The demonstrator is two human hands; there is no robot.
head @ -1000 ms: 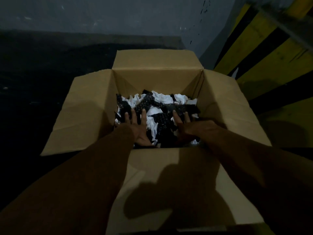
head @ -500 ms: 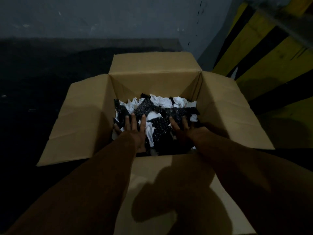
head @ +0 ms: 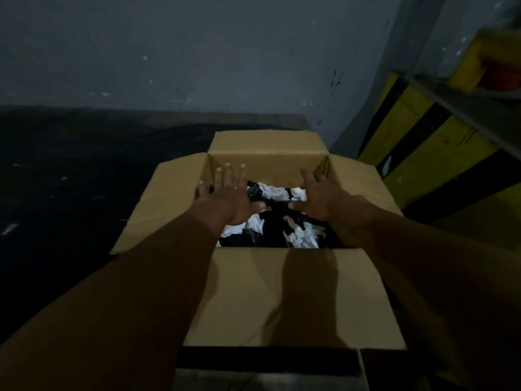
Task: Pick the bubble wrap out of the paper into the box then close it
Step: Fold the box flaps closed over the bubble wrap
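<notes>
1. Cardboard box [head: 267, 165], opening upward, all four flaps folded outward: far flap [head: 265, 141] at 12 o'clock, right flap [head: 363, 184] at 3, near flap [head: 282, 294] at 6, left flap [head: 163, 207] at 9.
2. Black bubble wrap [head: 275, 230] lies inside the box, mixed with crumpled white paper [head: 303, 238].
3. Left hand [head: 231, 197], palm down with fingers straight and spread, holds nothing. It is above the contents at the 9 o'clock side of the opening.
4. Right hand [head: 321, 197], likewise flat, spread and holding nothing, at the 3 o'clock side.
5. Whether either hand touches the box cannot be judged.
6. Surroundings: dark floor [head: 70, 179] at 9 o'clock, grey wall [head: 197, 52] at 12, yellow-and-black striped structure [head: 428, 153] at 3.
</notes>
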